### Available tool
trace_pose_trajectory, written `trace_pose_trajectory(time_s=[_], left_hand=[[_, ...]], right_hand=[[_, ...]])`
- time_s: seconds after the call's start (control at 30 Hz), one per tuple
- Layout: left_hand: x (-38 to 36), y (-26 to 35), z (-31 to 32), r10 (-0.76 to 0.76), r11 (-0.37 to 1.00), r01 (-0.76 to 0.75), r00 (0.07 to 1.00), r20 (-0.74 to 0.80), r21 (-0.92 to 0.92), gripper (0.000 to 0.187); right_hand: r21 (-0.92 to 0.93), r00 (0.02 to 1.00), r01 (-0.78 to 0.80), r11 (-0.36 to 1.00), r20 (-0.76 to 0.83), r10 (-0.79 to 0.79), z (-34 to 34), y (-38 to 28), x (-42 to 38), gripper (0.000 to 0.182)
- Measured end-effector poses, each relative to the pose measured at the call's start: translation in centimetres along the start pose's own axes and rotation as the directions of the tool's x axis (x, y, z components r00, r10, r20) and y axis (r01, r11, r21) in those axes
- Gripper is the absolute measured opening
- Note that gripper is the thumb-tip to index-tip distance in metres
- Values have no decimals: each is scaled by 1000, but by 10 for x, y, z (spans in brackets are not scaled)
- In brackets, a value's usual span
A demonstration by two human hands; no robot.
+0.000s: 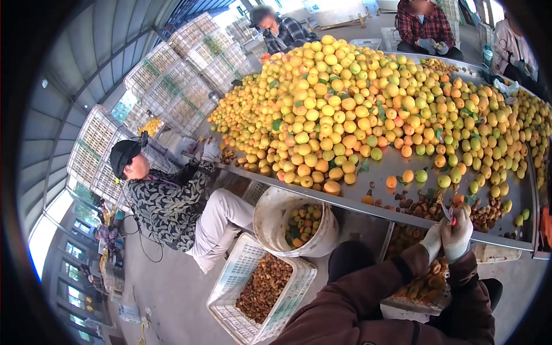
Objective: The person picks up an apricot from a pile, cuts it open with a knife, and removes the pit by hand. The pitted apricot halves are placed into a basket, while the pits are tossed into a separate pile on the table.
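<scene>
At the table's near edge, both my hands wear whitish gloves and are close together. My right hand (458,233) is closed on a knife (445,210) with a red part at its handle and the blade pointing up. An orange fruit shows just above these fingers. My left hand (431,242) is beside it, fingers closed; what it holds is hidden. Brown pits (486,214) lie on the metal table around the hands. Below them is a crate of halved fruit (425,284). A large heap of yellow-orange fruit (333,109) covers much of the table (379,164).
A white bucket (267,224) with greenish fruit and a white crate (221,287) of pits stand left of my knees. One person (167,201) sits at the left; others are across the table. Stacked crates (172,92) stand behind. A bottle (487,57) is at the far edge.
</scene>
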State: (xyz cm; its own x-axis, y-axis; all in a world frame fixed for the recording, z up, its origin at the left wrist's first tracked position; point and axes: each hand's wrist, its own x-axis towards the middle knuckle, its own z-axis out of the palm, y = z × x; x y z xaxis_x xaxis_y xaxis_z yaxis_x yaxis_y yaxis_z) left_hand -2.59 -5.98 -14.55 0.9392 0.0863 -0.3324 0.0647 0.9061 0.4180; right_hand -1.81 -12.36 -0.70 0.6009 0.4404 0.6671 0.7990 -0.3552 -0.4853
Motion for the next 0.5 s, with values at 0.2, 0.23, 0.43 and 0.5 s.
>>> trace_pose_trajectory(time_s=[0.2, 0.23, 0.43, 0.5], left_hand=[[-30, 35, 30, 108, 981, -121, 990, 88, 154, 34], [-40, 48, 42, 151, 957, -162, 986, 65, 242, 33], [-32, 42, 44, 148, 979, -169, 973, 175, 110, 11], [-44, 46, 60, 225, 951, -247, 965, 132, 187, 14]], right_hand=[[733, 774, -528, 429, 206, 599, 9, 59, -16, 13], [753, 722, -538, 379, 180, 668, 11, 64, -11, 14], [668, 788, -554, 497, 229, 571, 5, 89, -29, 26], [678, 732, -569, 464, 160, 663, 8, 97, -38, 31]])
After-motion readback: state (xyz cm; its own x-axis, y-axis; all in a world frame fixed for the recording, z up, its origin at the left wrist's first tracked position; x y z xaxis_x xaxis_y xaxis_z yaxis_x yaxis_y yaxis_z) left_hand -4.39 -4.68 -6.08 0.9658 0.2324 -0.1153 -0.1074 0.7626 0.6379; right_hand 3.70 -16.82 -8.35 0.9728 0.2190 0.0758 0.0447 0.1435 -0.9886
